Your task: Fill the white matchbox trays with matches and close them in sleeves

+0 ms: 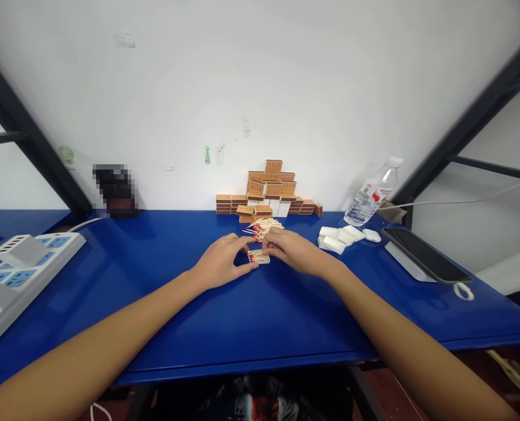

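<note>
Power strip (53, 257) sits well left of the small match tray (263, 262). Fingers of the left hand (220, 263) are parted around that tray's left end; whether they actually grip it, I can't tell. A slack hold could let it skid on the glossy tabletop (242, 327). Matches (258, 256) lie in it, and a tilt might spill them. Just behind the tray, the loose match pile (266, 227) could scatter if knuckles brush it; farther back, the matchbox stack (273, 187) might topple if bumped. Over the tray's right end, the right hand (292, 251) has its fingers curled nearly together; anything between them is hidden, and pressing hard could snap a match.
</note>
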Demonstrator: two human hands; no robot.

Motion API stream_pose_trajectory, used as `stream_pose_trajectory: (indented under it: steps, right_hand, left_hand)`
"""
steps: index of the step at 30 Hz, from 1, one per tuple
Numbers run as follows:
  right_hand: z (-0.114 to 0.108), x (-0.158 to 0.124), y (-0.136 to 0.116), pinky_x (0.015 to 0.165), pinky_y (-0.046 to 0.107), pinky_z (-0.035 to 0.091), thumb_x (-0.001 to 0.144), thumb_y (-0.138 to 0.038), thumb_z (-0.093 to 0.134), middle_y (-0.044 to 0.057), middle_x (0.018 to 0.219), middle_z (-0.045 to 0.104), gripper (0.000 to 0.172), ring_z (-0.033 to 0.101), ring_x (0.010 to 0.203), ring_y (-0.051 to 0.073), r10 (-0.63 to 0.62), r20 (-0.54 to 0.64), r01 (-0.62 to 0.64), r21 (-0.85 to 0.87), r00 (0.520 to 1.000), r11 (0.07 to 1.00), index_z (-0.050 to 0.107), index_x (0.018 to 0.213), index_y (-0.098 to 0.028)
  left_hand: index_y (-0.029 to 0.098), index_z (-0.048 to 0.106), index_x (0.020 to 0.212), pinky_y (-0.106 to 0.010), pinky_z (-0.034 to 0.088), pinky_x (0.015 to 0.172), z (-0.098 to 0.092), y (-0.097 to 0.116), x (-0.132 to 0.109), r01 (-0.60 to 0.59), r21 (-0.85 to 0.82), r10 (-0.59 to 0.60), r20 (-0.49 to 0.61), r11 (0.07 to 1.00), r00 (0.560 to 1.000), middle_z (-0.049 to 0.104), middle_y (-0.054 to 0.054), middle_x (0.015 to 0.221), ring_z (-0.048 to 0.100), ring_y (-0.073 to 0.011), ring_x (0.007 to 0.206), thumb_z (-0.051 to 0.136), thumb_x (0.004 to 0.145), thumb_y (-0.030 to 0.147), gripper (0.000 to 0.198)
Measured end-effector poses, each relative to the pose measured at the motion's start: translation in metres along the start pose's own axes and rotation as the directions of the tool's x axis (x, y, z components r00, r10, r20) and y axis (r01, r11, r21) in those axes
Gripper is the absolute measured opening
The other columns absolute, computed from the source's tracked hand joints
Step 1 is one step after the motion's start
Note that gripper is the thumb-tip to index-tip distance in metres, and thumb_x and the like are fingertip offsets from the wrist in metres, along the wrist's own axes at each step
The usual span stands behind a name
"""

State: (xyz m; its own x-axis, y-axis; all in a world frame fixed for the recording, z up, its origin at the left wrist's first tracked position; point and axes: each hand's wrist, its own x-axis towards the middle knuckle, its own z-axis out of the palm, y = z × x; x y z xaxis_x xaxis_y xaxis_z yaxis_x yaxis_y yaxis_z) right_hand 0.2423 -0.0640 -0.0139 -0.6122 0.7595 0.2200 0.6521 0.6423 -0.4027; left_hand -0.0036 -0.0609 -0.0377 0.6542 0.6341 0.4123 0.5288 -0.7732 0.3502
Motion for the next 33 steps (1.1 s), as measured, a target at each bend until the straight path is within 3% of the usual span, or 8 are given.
stream_pose_trajectory:
  steps: [12,21,25,33]
  right_hand:
    - [-0.006,-0.002,-0.024,0.069,0.028,0.036,0.1,-0.023,0.057,0.003,0.081,0.062,0.016,0.052,0.074,0.016,0.066,0.015,-0.067,0.059,0.998,0.996,0.061,0.085,-0.018]
    - [0.0,-0.001,-0.018,0.07,0.028,0.037,0.099,-0.021,0.06,0.005,0.087,0.065,0.013,0.055,0.078,0.017,0.074,-0.007,-0.075,-0.069,0.997,0.995,0.063,0.087,-0.017]
    - [-0.002,-0.002,-0.016,0.07,0.027,0.038,0.098,-0.027,0.064,0.005,0.089,0.066,0.011,0.057,0.08,0.017,0.057,0.011,-0.056,-0.046,0.998,0.997,0.067,0.092,-0.018]
    - [-0.004,-0.001,-0.017,0.069,0.027,0.038,0.095,-0.02,0.067,0.005,0.09,0.068,0.005,0.056,0.076,0.016,0.088,0.043,-0.088,-0.02,0.995,0.996,0.067,0.091,-0.017]
  left_hand:
    - [0.024,0.057,0.133,-0.039,0.051,0.086,0.002,-0.002,0.0,-0.009,-0.001,0.009,-0.009,1.0,1.0,0.073,-0.003,0.106,0.065,-0.0246,0.099,0.074,0.092,0.041,0.048]
    - [0.024,0.058,0.131,-0.039,0.052,0.087,0.001,-0.002,0.0,-0.016,-0.007,0.015,-0.021,1.0,1.0,0.074,-0.003,0.104,0.065,-0.0244,0.099,0.075,0.091,0.04,0.047]
    - [0.024,0.058,0.133,-0.039,0.052,0.088,0.001,-0.002,0.0,-0.02,-0.003,0.02,-0.027,1.0,0.999,0.074,-0.003,0.105,0.065,-0.0245,0.1,0.075,0.091,0.04,0.049]
    - [0.024,0.058,0.133,-0.039,0.052,0.086,0.001,-0.001,-0.001,-0.02,-0.002,0.019,-0.033,1.0,0.999,0.074,-0.004,0.105,0.066,-0.0244,0.099,0.075,0.091,0.04,0.049]
